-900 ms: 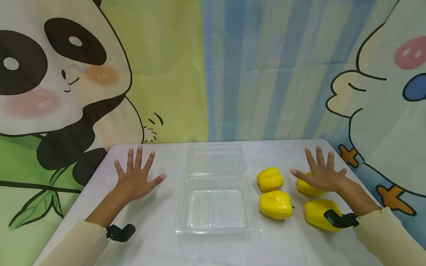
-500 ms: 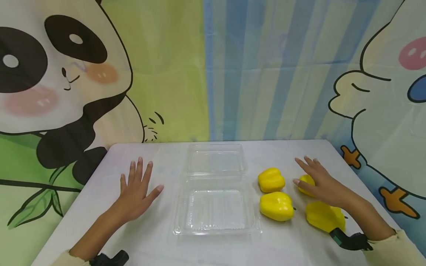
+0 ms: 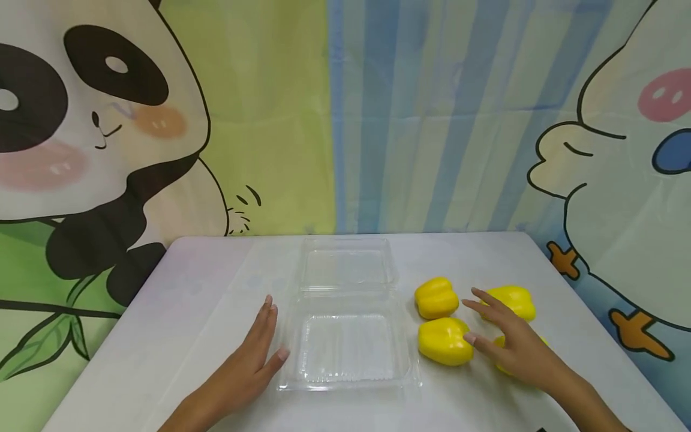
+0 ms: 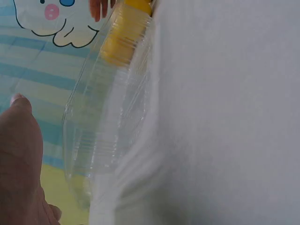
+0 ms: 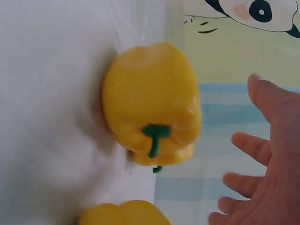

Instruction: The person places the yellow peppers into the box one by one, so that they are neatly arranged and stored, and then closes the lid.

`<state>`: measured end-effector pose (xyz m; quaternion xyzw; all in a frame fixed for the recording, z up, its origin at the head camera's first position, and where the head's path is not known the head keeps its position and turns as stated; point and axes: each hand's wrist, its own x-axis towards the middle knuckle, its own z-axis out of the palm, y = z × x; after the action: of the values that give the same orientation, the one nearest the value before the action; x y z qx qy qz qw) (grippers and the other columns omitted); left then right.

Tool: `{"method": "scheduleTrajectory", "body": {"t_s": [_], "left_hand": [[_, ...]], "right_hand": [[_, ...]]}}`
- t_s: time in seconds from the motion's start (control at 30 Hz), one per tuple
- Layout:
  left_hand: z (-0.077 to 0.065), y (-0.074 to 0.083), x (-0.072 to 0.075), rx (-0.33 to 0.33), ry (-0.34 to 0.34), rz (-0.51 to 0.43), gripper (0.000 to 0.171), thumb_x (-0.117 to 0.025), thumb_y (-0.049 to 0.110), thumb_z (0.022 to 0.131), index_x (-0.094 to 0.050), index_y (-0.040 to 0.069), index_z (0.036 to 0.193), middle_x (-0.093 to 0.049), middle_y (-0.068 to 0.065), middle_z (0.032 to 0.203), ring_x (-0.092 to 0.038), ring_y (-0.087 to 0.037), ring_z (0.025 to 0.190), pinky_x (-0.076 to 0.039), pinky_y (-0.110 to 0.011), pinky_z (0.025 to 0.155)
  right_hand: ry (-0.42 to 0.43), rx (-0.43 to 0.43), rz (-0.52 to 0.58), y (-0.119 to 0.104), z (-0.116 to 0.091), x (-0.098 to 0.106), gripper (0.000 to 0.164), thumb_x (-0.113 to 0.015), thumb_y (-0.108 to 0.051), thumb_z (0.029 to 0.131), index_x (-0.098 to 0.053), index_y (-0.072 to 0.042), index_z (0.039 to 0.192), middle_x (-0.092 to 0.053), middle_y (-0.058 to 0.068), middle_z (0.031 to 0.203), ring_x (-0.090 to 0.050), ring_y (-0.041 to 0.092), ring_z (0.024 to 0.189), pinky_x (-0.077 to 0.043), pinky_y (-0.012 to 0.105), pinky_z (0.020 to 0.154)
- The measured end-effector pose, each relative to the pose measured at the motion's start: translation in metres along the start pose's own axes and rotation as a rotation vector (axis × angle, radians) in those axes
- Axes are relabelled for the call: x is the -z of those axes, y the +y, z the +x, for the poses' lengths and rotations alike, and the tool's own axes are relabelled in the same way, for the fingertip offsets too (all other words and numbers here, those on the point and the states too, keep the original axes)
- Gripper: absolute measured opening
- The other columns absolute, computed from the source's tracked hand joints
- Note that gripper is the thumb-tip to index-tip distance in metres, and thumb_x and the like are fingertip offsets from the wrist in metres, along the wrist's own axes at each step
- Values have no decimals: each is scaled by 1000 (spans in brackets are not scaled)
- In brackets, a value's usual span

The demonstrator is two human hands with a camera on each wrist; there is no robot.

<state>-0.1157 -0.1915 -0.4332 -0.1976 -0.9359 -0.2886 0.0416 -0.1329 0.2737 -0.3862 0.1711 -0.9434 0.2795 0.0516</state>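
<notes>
A clear plastic clamshell box [image 3: 348,384] lies with its lid [image 3: 348,243] folded back at the middle of the table. To its left hovers my left hand [image 3: 237,378], fingers straight and holding nothing; the box also shows in the left wrist view. My right hand [image 3: 518,351] hangs over the yellow bell peppers on the right, fingers spread, with nothing in it. Its thumb is nearest the front-left pepper [image 3: 444,341]; whether they touch I cannot tell. Behind that sits another bell pepper [image 3: 436,297]. A third pepper [image 3: 513,302] lies farther right, and one more is mostly hidden under my right hand.
The white-covered table [image 3: 178,288] ends at a back edge against a printed curtain [image 3: 270,120] with cartoon animals. In the right wrist view, green stems [image 5: 155,136] point from the peppers' ends.
Both hands have come closer to the body and inward, the left toward the box, the right leftward over the peppers. The box and peppers stay where they lay.
</notes>
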Motion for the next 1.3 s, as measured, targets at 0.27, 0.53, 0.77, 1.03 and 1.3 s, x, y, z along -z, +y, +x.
{"method": "scheduleTrajectory", "body": {"t_s": [0.27, 0.53, 0.77, 1.03, 1.3], "left_hand": [[-9, 8, -17, -17, -17, -39, 88, -58, 36, 98, 2, 9, 156, 12, 0, 162, -5, -24, 147, -18, -27, 114], [-10, 13, -31, -10, -26, -73, 102, -63, 51, 89, -1, 4, 155, 16, 1, 162, -6, -24, 147, -36, -52, 105], [-8, 14, -41, -8, -7, -84, 114, -70, 57, 82, 2, 7, 155, 16, 2, 162, -11, -24, 146, -39, -50, 103], [-8, 16, -45, -1, 59, -80, 119, -75, 58, 76, -3, 8, 156, 7, 3, 163, -18, -23, 145, -36, -47, 106], [-7, 15, -49, -30, 111, -160, 113, -78, 51, 77, -11, 5, 156, 2, 0, 163, -17, -26, 145, -18, -22, 108]], "right_hand": [[-11, -45, 107, 0, -20, -21, 75, -74, -38, 86, -38, -22, 150, -8, 12, 161, -5, 46, 142, -24, 82, 88], [-29, -65, 122, -3, -25, -34, 86, -78, -40, 82, -32, -20, 152, -7, 12, 161, -14, 48, 140, -30, 78, 90], [-24, -58, 108, -2, -25, -42, 79, -78, -38, 82, -39, -17, 148, -23, 18, 156, -36, 45, 132, -45, 62, 92], [28, -26, 49, 2, -22, -43, 63, -80, -17, 81, -53, -21, 138, -43, 8, 144, -47, 33, 126, -46, 55, 94], [54, -3, 25, 2, -19, -43, 59, -82, -21, 79, -61, -14, 134, -49, 8, 136, -55, 28, 116, -51, 46, 89]]}}
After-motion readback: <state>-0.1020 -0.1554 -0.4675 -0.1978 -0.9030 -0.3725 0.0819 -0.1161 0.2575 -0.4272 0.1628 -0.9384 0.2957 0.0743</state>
